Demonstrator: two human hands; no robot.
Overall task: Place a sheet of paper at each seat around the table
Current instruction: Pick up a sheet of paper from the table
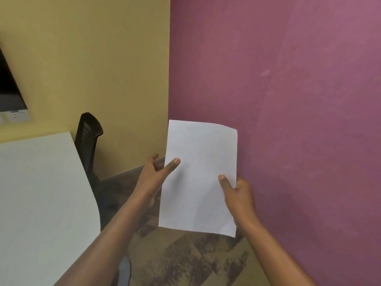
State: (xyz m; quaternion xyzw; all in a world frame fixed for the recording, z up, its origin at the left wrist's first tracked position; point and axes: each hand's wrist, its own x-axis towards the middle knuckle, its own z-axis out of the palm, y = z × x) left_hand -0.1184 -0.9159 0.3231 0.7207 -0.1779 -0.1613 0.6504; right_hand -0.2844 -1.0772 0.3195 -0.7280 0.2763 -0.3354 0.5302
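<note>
Pinching white paper (199,178) at frame center, left hand (153,178) and right hand (239,195) grip opposite edges beside the table (41,193) at lower left.

An office meeting room: a pale worktop (41,193), a black mesh chair (87,137), patterned carpet (185,261), painted walls (288,79).

White sheet of paper (199,178) held upright by left hand (153,178) and right hand (239,195), thumbs on its front, white table (41,193) at left, black chair (87,139) beside it, yellow and purple walls behind
</note>
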